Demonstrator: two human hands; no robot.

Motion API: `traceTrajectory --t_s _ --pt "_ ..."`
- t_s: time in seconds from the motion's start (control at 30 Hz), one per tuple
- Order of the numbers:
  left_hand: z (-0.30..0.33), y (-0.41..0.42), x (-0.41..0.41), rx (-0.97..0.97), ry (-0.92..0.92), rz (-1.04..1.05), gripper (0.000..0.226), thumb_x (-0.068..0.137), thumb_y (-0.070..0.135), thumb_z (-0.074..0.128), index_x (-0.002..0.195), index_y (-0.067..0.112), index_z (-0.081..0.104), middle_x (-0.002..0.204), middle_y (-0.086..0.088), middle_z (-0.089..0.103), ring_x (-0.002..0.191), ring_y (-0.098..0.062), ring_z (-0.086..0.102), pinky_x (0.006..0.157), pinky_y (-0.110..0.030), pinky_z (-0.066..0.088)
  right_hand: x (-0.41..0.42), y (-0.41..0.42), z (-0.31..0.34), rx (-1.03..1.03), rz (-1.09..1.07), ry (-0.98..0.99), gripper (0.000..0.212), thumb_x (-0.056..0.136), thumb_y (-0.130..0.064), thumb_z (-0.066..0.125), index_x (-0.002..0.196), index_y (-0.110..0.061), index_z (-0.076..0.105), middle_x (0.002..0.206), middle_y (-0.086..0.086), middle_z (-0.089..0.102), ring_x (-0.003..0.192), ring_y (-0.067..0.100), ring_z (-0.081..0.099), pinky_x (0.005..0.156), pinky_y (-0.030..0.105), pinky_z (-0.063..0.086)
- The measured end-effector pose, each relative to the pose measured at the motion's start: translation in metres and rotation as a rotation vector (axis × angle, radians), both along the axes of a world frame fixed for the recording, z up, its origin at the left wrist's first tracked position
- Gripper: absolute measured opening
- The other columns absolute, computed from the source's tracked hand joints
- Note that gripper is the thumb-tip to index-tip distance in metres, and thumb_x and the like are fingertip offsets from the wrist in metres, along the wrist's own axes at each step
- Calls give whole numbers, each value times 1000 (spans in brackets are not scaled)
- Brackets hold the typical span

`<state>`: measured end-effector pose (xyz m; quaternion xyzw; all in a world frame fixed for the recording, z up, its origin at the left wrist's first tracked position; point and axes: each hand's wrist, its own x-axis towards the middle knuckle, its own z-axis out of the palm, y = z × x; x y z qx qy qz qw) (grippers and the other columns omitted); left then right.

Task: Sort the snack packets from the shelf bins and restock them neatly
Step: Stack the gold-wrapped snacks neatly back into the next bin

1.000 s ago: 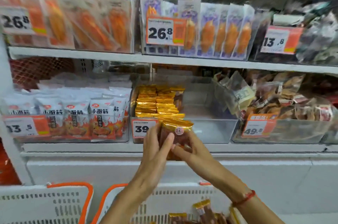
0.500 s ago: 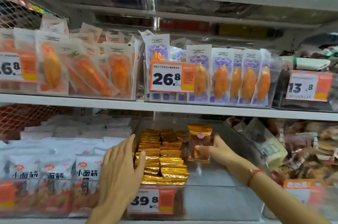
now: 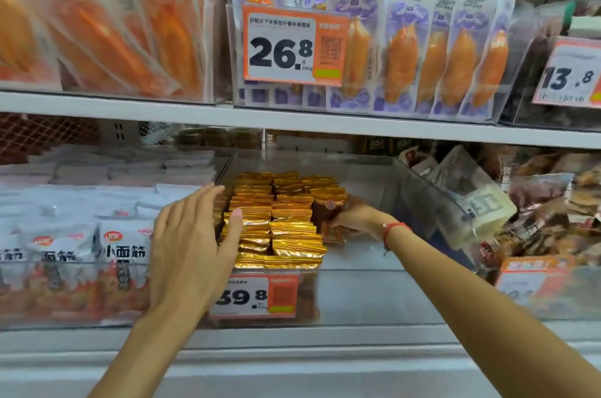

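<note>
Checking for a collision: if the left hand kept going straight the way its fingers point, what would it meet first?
Probably the stacked gold packets: the left hand points up-right at their left side, thumb apparently already against them, though depth is unclear.

1. Gold packets [image 3: 279, 218]: foil-wrapped, stacked flat in neat rows, filling the left part of the clear bin [image 3: 374, 293] on the lower shelf.
2. Packet [image 3: 330, 218]: brown with gold top, tilted, just right of the rows.
</note>
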<state>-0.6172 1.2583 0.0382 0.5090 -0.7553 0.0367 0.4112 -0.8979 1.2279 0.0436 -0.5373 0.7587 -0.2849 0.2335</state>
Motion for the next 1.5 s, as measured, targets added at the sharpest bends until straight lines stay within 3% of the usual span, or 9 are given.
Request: traceTrajectory --t_s 0.13,0.27,0.43,0.67,0.83,1.0,1.13,1.3,1.5 --pt "0 0 -1 -6 12 6 63 91 58 21 132 20 52 136 0 55 125 -19 45 109 -37 26 0 5 5 -82 -50 -197 33 82 3 69 114 -4 62 115 13 65 103 26 64 83 30 56" --pt "0 1 -1 -10 30 3 65 91 58 20 131 19 52 135 -1 56 125 -20 46 109 -39 27 -3 0 3 -170 -103 -21 18 81 -11 74 97 -5 67 105 14 70 96 30 68 87 44 56" --pt "1 2 -1 -8 35 -7 65 91 57 21 132 19 52 137 -1 55 126 -20 45 110 -38 26 7 0 4 -302 -148 37 59 76 -11 79 127 -12 48 111 11 64 101 30 65 86 42 56" --pt "0 0 0 -14 41 -14 62 91 56 22 132 20 52 136 -1 55 125 -19 45 109 -37 26 3 0 2 -251 -82 59 45 81 -9 75 120 -11 54 120 13 63 104 29 64 85 39 57" --pt "2 2 0 -7 41 -26 62 91 57 22 132 21 52 136 0 55 126 -19 45 110 -38 27 2 2 2 -232 -94 22 62 78 -13 78 128 -13 41 113 8 59 99 26 64 82 40 59" --pt "1 2 1 -16 30 -40 58 92 54 26 132 21 51 136 -1 55 125 -20 46 110 -38 27 5 33 19 -35 -22 324 76 82 -25 75 141 -13 29 134 15 47 118 32 52 95 39 49" --pt "3 1 5 -29 8 -88 54 94 51 30 133 19 49 144 -4 46 131 -21 40 112 -39 24 32 94 40 -98 83 569 67 88 -27 68 143 -15 32 140 10 43 123 26 49 99 40 47" --pt "-10 50 29 -237 8 -164 39 90 28 51 125 13 56 139 -5 50 128 -21 41 112 -45 29 70 189 35 -405 284 789 34 91 -29 61 125 -26 55 117 -6 55 106 15 51 75 39 52" --pt "-106 125 80 -82 -33 -93 33 85 19 55 116 12 62 121 -6 62 109 -26 52 98 -38 33 90 248 -49 55 521 652 22 96 -30 53 116 -33 62 102 -13 65 91 10 60 76 28 47"
